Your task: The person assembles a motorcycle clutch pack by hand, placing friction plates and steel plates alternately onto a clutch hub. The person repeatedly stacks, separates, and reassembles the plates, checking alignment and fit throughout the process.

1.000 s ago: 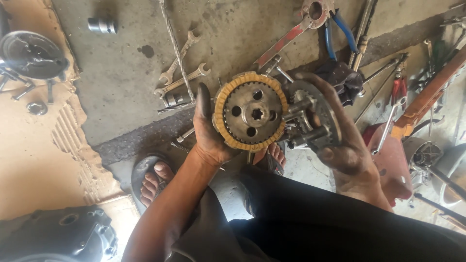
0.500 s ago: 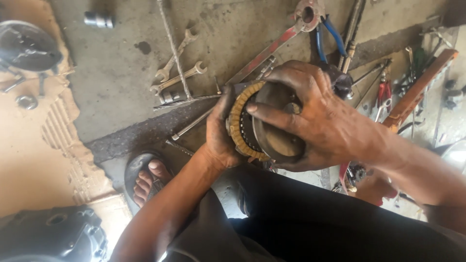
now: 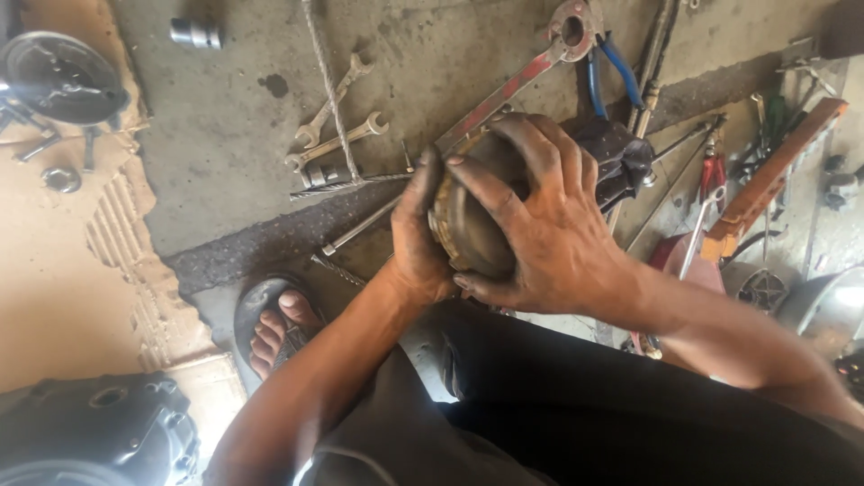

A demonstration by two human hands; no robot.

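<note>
Right hand [image 3: 540, 225] now covers, seemingly grips, the clutch assembly [image 3: 468, 229]; left hand [image 3: 416, 238] clasps it.

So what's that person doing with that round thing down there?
A person crouched over a concrete floor holds a round, greasy metal engine part with a tan edge between both hands. The left hand cups it from one side, and the right hand spreads over the other. Two silver open-ended spanners, blue-handled pliers and a long red-painted metal tool lie on the floor around it.
</note>
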